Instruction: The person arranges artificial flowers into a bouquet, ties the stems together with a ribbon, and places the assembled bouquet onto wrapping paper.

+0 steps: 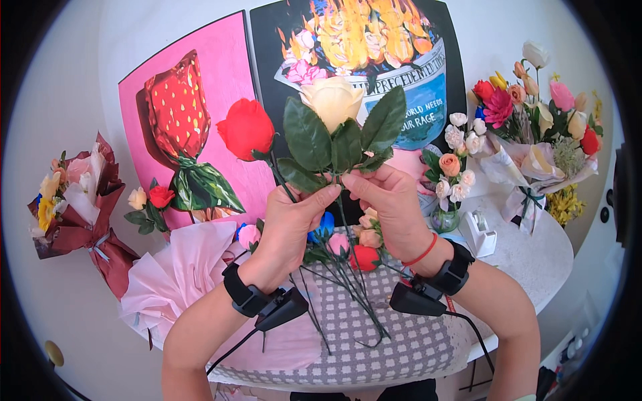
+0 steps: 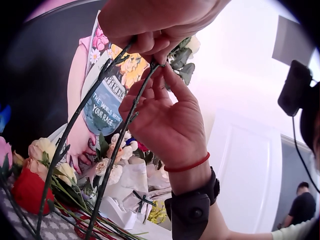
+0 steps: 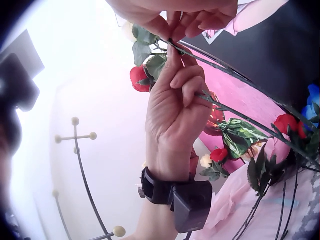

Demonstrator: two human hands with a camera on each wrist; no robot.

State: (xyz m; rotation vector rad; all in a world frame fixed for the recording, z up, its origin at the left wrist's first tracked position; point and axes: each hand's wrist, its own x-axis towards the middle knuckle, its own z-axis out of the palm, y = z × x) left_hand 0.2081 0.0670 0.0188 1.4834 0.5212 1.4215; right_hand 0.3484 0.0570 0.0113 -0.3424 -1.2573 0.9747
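Note:
A cream rose [image 1: 332, 103] with broad dark green leaves [image 1: 307, 134] stands upright between both hands. My left hand [image 1: 287, 217] keeps a red rose [image 1: 246, 129] in its curled fingers, the bloom leaning out to the left. Its thumb and fingertip also meet at the cream rose's stem, just below the leaves. From the other side my right hand [image 1: 394, 207] pinches that same stem, fingertips touching or nearly touching the left ones. In the left wrist view, two long stems [image 2: 117, 145] run down from the hands, the right hand [image 2: 165, 120] gripping near the top of one.
Loose roses, one red [image 1: 364, 257], lie with their stems on a grey checked cloth [image 1: 414, 341]. Pink wrapping paper [image 1: 180, 267] spreads at left. Wrapped bouquets [image 1: 87, 200] stand on both sides. A white tape dispenser [image 1: 477, 234] sits at right, with pictures [image 1: 194, 80] behind.

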